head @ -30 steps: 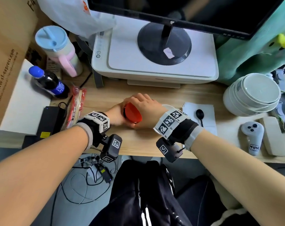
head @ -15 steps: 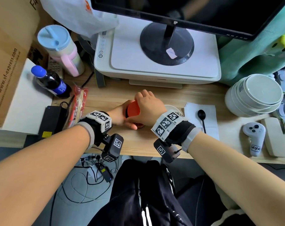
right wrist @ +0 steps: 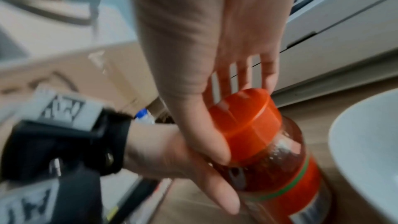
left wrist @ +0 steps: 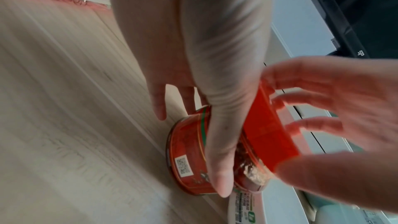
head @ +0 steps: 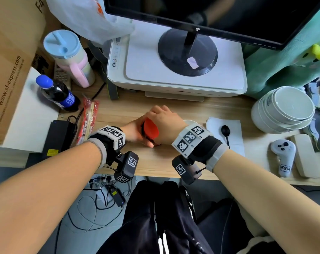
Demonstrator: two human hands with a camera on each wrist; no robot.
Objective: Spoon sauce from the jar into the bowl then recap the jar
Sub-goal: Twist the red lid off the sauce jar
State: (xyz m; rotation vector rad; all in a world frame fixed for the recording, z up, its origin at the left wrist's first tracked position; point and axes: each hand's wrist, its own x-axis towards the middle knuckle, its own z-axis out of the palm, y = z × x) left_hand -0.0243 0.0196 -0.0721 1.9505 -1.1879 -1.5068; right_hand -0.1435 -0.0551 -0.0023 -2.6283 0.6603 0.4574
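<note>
Fingers (left wrist: 318,98) of right hand (head: 164,125) spread round red lid (head: 151,129), gripping it atop jar (left wrist: 189,156), left hand (head: 133,131) wrapped on jar body, jar on desk (head: 118,110) just left of bowl (right wrist: 366,151), printer (head: 175,70) behind.

Monitor (head: 210,13) on printer (head: 175,74); cola bottle (head: 58,94), stacked plates (head: 283,110).
</note>
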